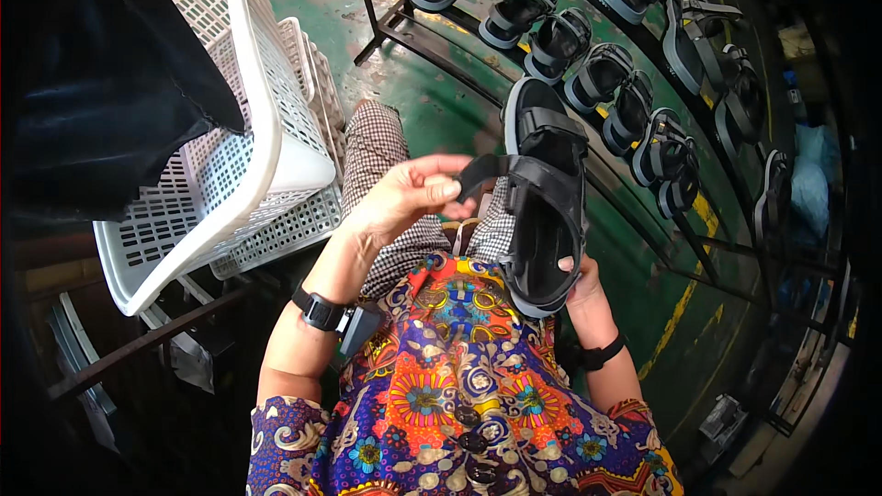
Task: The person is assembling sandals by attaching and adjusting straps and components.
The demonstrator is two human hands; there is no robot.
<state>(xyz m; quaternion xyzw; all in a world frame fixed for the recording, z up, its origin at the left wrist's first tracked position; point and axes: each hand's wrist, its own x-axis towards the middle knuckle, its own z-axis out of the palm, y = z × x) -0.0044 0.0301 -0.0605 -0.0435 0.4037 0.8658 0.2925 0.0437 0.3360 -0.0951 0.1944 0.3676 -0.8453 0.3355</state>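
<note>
Here the person holds a black sandal up in front of the lap, and every place follows from that hold. The right hand cups the heel end from below, fingers curled onto the sole's rim, while the left hand pinches the loose end of the sandal's strap between thumb and fingertips, pulling it out sideways from the shoe. To the left of the pinch, close by, stands the curved rim of a white plastic crate, stacked on a second one; a narrow gap lies between the knuckles and that rim. Beyond the sandal's toe a stretch of green floor lies open, bounded farther out by a black metal rack whose bars sweep round to the right, well apart from the grip, lined with more sandals of the same kind. Below the hands lie the checked trousers and a bright patterned shirt. The sandal itself has a thick dark footbed with a pale grey edge to the sole, wide black straps across the instep, and stands toe away from the person, tilted slightly.
</note>
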